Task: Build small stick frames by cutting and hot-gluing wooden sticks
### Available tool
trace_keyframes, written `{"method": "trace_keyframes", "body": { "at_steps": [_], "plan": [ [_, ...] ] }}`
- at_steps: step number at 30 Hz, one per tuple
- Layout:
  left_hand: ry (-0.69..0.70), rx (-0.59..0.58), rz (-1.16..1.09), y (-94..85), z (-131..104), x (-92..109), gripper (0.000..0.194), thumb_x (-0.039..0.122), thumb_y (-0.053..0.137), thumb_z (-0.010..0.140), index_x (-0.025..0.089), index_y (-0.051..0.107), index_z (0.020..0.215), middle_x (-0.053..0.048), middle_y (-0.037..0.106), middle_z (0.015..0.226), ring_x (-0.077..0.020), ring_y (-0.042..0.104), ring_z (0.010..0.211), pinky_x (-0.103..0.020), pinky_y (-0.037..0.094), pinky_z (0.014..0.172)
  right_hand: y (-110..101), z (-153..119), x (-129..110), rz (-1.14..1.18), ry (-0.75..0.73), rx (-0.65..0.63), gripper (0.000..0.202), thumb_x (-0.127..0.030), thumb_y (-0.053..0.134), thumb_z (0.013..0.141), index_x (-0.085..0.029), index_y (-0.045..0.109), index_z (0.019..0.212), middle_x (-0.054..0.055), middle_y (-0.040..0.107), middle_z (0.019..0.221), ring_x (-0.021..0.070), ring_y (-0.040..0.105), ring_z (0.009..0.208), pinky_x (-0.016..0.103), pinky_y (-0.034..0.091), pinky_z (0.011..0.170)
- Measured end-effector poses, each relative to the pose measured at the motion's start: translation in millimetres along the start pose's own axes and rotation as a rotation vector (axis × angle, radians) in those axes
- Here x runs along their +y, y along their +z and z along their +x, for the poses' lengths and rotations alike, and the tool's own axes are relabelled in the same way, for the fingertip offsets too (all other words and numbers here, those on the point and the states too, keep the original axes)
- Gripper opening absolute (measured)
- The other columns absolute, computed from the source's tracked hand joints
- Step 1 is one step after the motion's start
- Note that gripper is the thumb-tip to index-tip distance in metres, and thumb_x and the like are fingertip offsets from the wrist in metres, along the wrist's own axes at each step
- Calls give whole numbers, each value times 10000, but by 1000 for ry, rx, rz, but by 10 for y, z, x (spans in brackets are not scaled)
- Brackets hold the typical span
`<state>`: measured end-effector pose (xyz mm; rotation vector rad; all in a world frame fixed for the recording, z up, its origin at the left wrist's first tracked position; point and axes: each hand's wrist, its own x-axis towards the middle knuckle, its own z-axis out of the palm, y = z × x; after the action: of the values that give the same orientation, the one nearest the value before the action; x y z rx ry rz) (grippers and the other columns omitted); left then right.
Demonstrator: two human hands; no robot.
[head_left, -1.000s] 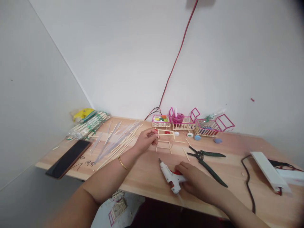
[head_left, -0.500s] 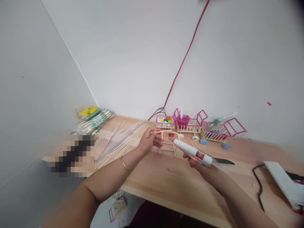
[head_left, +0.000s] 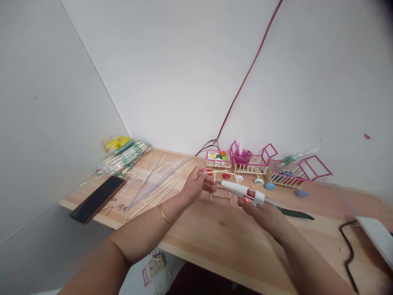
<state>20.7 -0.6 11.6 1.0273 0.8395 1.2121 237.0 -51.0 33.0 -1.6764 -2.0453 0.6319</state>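
Observation:
My left hand (head_left: 196, 184) pinches a thin wooden stick (head_left: 219, 171) between thumb and forefinger, the other fingers loosely curled. The stick points right, above a small frame of glued sticks (head_left: 221, 197) on the table. In my right hand (head_left: 258, 211) is a white glue gun (head_left: 233, 188), its red light glowing. Its nozzle points left, close to my left fingertips and just below the stick. Whether the nozzle touches the frame I cannot tell. Red and white bottle caps (head_left: 239, 178) lie behind the frame.
Loose sticks (head_left: 166, 186) and clear glue sticks lie left, with a phone (head_left: 98, 198) and packaged sticks (head_left: 127, 157) beyond. Pink-edged stick carts (head_left: 250, 168) stand along the wall. A green blade (head_left: 296, 213) and black cable (head_left: 348, 246) are right.
The glue gun has moved left, bringing its nozzle nearer my left fingers. My left hand keeps the stick in nearly the same spot. The view has shifted slightly.

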Motion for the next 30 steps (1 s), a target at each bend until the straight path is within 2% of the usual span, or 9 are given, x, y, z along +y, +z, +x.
{"method": "trace_keyframes", "body": {
  "at_steps": [7, 16, 24, 30],
  "plan": [
    [-18, -2, 1, -9, 11, -17, 304, 437, 523, 784, 201, 356, 879, 10, 615, 640, -156, 624, 484, -277, 504, 478, 7, 20, -21, -3, -19, 34, 309, -480, 459, 798, -248, 661, 763, 11, 632, 562, 194, 582, 549, 269, 422, 494],
    [-16, -24, 16, -22, 15, -25, 286, 420, 513, 795, 199, 355, 882, 7, 616, 644, -156, 626, 487, -275, 504, 487, -10, 22, -77, 29, -52, 32, 301, -465, 471, 803, -240, 667, 849, 28, 697, 792, 224, 634, 740, 285, 467, 648],
    [-20, -16, 24, -13, 19, -21, 323, 447, 536, 773, 199, 358, 878, 10, 616, 633, -158, 624, 478, -277, 505, 485, -6, 22, -71, 23, -50, 41, 325, -498, 472, 795, -233, 659, 799, 19, 682, 721, 202, 616, 658, 260, 450, 579],
    [-16, -18, 16, -17, 25, -28, 343, 470, 545, 763, 199, 366, 872, 14, 616, 621, -159, 627, 479, -272, 503, 483, -7, 21, -58, 21, -56, 35, 344, -522, 468, 792, -214, 608, 731, 20, 654, 692, 198, 605, 656, 262, 450, 584]
  ]
}}
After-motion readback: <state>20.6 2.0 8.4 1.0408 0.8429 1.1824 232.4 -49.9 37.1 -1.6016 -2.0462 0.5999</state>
